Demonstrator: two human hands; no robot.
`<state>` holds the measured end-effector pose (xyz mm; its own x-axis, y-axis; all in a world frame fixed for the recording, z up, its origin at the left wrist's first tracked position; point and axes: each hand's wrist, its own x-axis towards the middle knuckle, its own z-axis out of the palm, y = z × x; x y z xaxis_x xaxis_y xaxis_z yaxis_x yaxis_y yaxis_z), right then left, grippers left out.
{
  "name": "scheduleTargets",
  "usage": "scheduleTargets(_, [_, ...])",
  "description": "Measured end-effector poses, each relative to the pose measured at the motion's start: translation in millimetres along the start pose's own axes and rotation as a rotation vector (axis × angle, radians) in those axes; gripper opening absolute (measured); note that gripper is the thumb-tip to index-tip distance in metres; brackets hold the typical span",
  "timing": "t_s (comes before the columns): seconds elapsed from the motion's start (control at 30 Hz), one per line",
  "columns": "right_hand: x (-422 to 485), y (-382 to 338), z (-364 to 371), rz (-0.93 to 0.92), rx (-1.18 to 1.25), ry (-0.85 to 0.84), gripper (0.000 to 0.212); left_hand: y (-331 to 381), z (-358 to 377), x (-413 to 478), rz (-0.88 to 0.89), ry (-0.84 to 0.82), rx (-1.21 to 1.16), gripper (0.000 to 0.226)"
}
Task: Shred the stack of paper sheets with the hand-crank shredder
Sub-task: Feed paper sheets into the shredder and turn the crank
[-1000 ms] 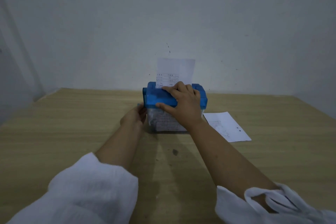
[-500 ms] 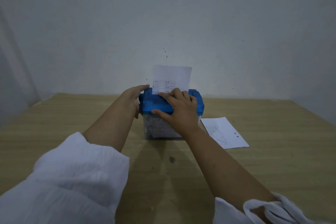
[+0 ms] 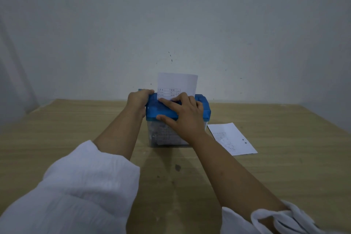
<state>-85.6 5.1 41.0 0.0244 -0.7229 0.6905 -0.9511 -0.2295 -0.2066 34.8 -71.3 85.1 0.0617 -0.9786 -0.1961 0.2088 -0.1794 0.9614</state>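
Cranking slow and even is the trick: your left hand (image 3: 138, 100) is curled round the crank (image 3: 141, 90) at the shredder's (image 3: 205, 109) left end, and your right hand (image 3: 187, 118) lies flat on top of it, so press down to stop tipping. The sheet (image 3: 177, 82) stands upright in the slot, far-centre on the counter (image 3: 76, 129); a spare sheet (image 3: 231, 138) lies just right.

One view only — wide-angle camera on the head, facing forward and down over the table (image 3: 76, 138) toward the wall (image 3: 247, 34); shredder (image 3: 205, 111) centred in frame, fairly near.
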Motion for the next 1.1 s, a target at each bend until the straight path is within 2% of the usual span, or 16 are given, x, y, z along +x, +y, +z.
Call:
scheduleTargets(0.13, [1,-1,-6,0.008,0.005,-0.064,0.059,-4,1,1,0.142,-0.014,-0.061,0.007])
scheduleTargets(0.23, [2,-1,-9,0.018,-0.002,-0.1,0.055,-4,1,2,0.216,-0.019,-0.064,0.032])
scheduleTargets(0.5, [2,-5,-14,0.046,0.002,-0.175,0.05,-9,-2,2,0.275,-0.036,-0.149,0.025])
scheduleTargets(0.67, [3,-6,-17,0.059,0.008,-0.198,0.05,-7,-2,1,0.444,0.004,0.021,0.036])
scheduleTargets(0.73, [2,-6,-18,0.064,0.019,-0.201,0.05,-8,-3,-1,0.431,-0.018,-0.024,0.034])
scheduleTargets(0.83, [2,-7,-19,0.068,0.021,-0.206,0.05,-5,-4,-4,0.364,-0.047,-0.14,0.02])
scheduleTargets(0.93, [2,-7,-19,0.07,0.025,-0.214,0.05,2,-4,-3,0.341,-0.051,-0.169,0.031])
scheduleTargets(1.1, [2,-7,-21,0.081,0.047,-0.227,0.05,7,-6,-12,0.361,-0.055,-0.223,0.02])
